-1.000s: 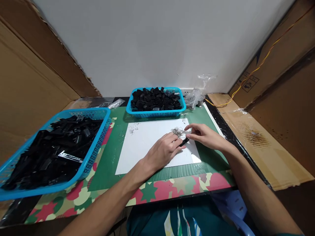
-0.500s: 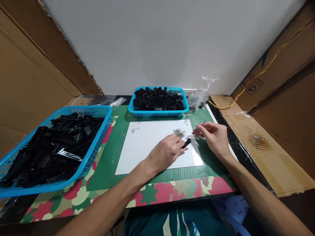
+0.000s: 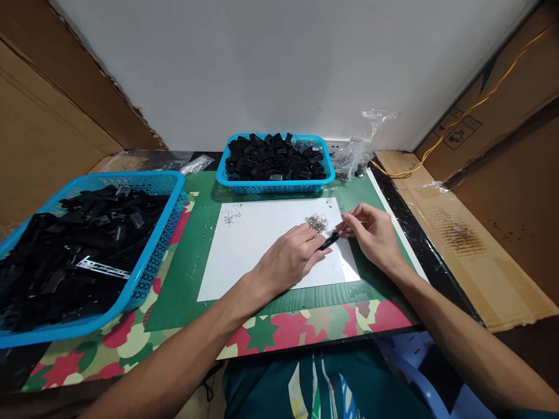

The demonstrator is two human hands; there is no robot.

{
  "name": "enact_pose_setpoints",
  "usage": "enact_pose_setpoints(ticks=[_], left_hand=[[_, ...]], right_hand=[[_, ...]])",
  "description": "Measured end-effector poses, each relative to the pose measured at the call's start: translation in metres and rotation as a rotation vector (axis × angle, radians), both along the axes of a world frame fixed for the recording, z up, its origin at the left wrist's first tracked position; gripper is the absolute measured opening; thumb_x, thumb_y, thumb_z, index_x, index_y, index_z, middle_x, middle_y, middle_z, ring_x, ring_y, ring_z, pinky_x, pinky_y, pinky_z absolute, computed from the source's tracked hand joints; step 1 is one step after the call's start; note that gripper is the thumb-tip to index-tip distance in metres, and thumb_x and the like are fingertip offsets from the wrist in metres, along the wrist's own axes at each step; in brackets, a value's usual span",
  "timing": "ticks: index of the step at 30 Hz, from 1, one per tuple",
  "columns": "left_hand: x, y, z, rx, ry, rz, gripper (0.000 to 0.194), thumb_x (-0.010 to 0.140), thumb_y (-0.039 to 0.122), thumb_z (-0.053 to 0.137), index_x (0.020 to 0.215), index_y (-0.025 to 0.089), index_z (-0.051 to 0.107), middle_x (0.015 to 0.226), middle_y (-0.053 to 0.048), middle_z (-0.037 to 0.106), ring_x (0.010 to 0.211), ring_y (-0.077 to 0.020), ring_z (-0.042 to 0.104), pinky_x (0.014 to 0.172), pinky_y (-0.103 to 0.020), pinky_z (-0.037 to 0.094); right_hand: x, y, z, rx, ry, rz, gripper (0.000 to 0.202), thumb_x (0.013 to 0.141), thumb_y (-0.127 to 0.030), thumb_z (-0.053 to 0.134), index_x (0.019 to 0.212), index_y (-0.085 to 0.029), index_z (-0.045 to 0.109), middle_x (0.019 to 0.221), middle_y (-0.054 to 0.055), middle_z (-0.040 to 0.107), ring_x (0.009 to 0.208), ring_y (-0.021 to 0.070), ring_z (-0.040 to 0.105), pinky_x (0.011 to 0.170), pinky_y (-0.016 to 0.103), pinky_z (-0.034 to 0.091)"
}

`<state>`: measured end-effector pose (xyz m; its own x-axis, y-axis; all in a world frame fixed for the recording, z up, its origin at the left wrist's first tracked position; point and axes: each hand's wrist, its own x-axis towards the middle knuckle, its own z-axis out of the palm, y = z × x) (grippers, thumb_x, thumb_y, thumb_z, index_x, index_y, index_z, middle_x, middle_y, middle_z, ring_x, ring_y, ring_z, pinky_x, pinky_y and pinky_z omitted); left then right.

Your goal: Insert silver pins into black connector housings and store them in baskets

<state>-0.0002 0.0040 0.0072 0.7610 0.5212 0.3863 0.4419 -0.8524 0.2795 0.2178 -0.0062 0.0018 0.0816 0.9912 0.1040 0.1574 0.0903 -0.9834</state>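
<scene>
My left hand [image 3: 294, 251] rests over the white sheet [image 3: 262, 256], fingers pinched on a small black plastic part [image 3: 329, 241]. From the right, my right hand [image 3: 370, 233] grips a thin metal tool [image 3: 349, 221], which looks like tweezers or a pick. Its tip meets the far end of the black part, or comes very close to it. Just beyond my left fingers lies a pile of tiny metal pieces [image 3: 317, 222], too small to name. A looser scatter of similar bits [image 3: 231, 215] is at the sheet's far left corner.
A blue basket [image 3: 275, 186] of black plastic pieces stands at the back. Another blue basket [image 3: 152, 256] with longer black parts is at the left. Clear plastic bags [image 3: 351, 160] lie back right. Cardboard walls [image 3: 506, 174] flank the table; a yellow wire [image 3: 471, 110] hangs at right.
My right hand has moved left, bringing the tool to the end of the black part. My left hand still holds that part. The whole view has shifted slightly.
</scene>
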Motion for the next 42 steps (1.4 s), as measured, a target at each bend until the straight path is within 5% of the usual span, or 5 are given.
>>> enact_pose_setpoints(ticks=[10, 16, 23, 30, 42], left_hand=[[0.001, -0.001, 0.000, 0.013, 0.006, -0.003, 0.021, 0.106, 0.027, 0.053, 0.099, 0.013, 0.067, 0.084, -0.006, 0.065, 0.080, -0.0208, 0.057, 0.074, -0.034, 0.049], [0.000, -0.005, 0.003, -0.004, -0.147, -0.005, 0.019, 0.105, 0.026, 0.055, 0.104, 0.012, 0.068, 0.088, -0.008, 0.068, 0.083, -0.0213, 0.060, 0.075, -0.036, 0.051], [-0.009, 0.001, 0.015, -0.266, -0.587, 0.454, 0.016, 0.101, 0.030, 0.061, 0.108, 0.018, 0.069, 0.084, -0.002, 0.066, 0.067, -0.0131, 0.053, 0.062, -0.028, 0.045], [-0.011, 0.011, 0.005, -0.413, -0.694, 0.492, 0.021, 0.100, 0.028, 0.061, 0.116, 0.023, 0.073, 0.099, -0.004, 0.064, 0.068, -0.0121, 0.049, 0.061, -0.028, 0.045], [-0.004, 0.007, 0.005, -0.517, -0.745, 0.397, 0.029, 0.088, 0.032, 0.079, 0.116, 0.024, 0.081, 0.071, 0.001, 0.057, 0.063, -0.0118, 0.041, 0.054, -0.026, 0.036]], right_hand=[[-0.002, -0.004, 0.003, 0.067, -0.134, -0.024, 0.031, 0.095, -0.048, 0.066, 0.079, -0.023, 0.058, 0.074, 0.005, 0.071, 0.068, 0.0209, 0.069, 0.067, 0.035, 0.058], [0.005, 0.007, 0.011, 0.150, -0.436, 0.027, 0.026, 0.103, -0.036, 0.050, 0.084, -0.022, 0.059, 0.072, 0.000, 0.058, 0.064, 0.0158, 0.050, 0.062, 0.030, 0.038], [-0.005, 0.015, 0.007, 0.024, -0.595, 0.195, 0.011, 0.089, -0.028, 0.065, 0.091, -0.020, 0.071, 0.059, -0.008, 0.034, 0.057, 0.0130, 0.035, 0.059, 0.029, 0.026], [-0.005, 0.014, 0.002, 0.022, -0.587, 0.222, 0.014, 0.089, -0.026, 0.062, 0.083, -0.019, 0.072, 0.059, -0.006, 0.040, 0.057, 0.0132, 0.038, 0.058, 0.029, 0.028], [-0.007, 0.014, 0.001, 0.056, -0.597, 0.178, 0.013, 0.089, -0.028, 0.066, 0.081, -0.019, 0.070, 0.071, -0.001, 0.058, 0.065, 0.0155, 0.048, 0.063, 0.029, 0.033]])
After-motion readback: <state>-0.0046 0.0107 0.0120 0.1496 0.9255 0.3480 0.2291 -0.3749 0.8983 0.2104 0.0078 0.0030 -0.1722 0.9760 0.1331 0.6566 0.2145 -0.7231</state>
